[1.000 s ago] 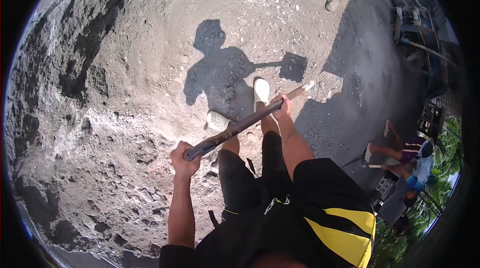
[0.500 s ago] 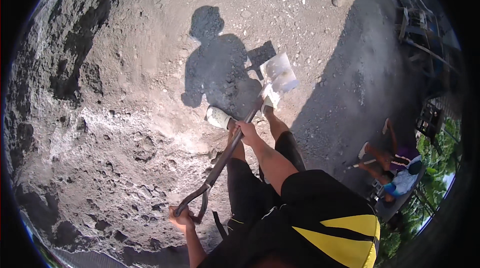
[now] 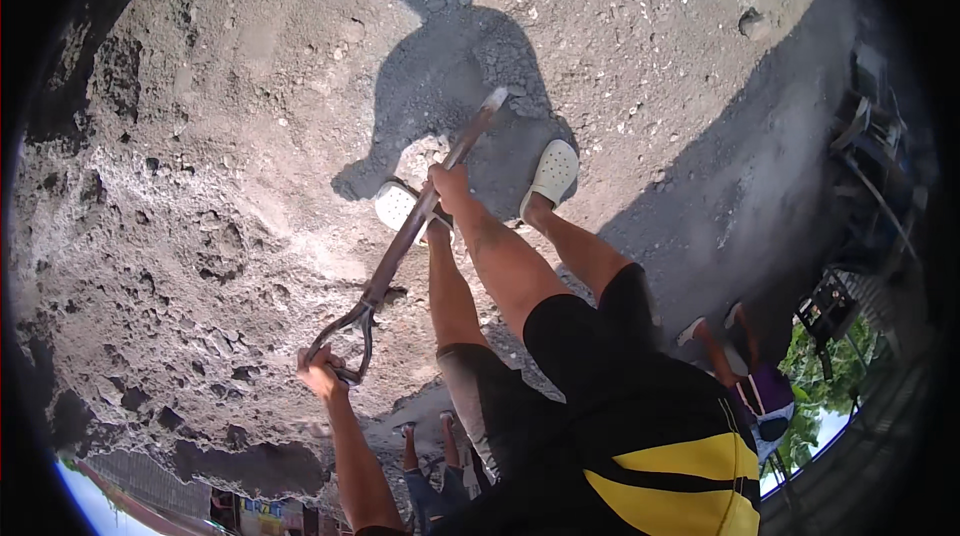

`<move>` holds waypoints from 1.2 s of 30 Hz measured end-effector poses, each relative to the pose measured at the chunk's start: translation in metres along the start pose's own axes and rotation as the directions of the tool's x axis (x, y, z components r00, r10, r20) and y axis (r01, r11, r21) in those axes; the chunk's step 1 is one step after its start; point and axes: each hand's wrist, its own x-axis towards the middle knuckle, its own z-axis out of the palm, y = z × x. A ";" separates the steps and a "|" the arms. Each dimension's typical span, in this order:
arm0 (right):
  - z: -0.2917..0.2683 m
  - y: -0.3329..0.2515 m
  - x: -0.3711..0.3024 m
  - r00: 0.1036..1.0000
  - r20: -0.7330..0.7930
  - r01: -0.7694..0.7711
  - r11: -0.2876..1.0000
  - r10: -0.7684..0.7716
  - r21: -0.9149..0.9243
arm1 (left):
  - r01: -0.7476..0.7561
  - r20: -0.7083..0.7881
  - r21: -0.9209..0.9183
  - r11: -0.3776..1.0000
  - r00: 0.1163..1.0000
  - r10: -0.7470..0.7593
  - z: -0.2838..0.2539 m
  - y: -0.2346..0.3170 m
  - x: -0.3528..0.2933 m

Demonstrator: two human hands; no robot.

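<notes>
Both my hands hold a long-handled shovel (image 3: pixel 398 250), its shaft slanting from lower left to upper middle. My left hand (image 3: pixel 321 373) is closed round the looped grip at the near end. Farther up, my right hand (image 3: pixel 449 186) wraps the shaft near my white clogs. The shaft's far end lies over my shadow, and its pale tip shows there. I cannot make out the blade. Under and around the shovel is dry, stony ground (image 3: pixel 300 136). My feet in white clogs (image 3: pixel 553 174) stand on either side of the shaft.
On the left rises a rough, lumpy earth bank (image 3: pixel 150 256). A shaded strip (image 3: pixel 730 176) runs along the right, with dark clutter (image 3: pixel 875 146) beyond it. Another person (image 3: pixel 765 391) is at the lower right; another person's legs (image 3: pixel 430 476) show behind me at the bottom.
The shovel's pale blade, lifted in sunlight before, has swung left and is no longer plainly visible. Both hands have moved left, the left one lower, the right one farther out. Another person's legs now show.
</notes>
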 end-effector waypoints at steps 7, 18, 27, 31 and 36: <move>-0.115 -0.157 0.069 0.996 0.062 0.049 0.988 -0.059 0.144 | -0.124 0.177 -0.120 0.985 0.974 0.144 0.177 0.005 -0.097; -0.220 -0.192 -0.091 0.950 0.306 -0.221 0.567 -0.057 0.794 | -0.888 0.570 0.049 0.458 0.402 0.717 0.119 0.141 -0.195; -0.424 -0.061 -0.221 0.970 -0.184 0.218 0.232 -0.159 0.948 | -0.840 0.824 -0.513 0.179 -0.423 0.376 0.127 0.175 -0.307; -0.362 -0.061 -0.243 0.985 -0.156 0.119 0.380 0.067 0.917 | -0.864 0.892 -0.005 0.503 0.223 0.393 0.069 0.170 -0.256; -0.165 -0.023 -0.222 0.995 0.100 -0.081 0.835 0.031 0.544 | -0.352 0.425 0.186 0.917 0.870 0.248 -0.044 0.152 -0.194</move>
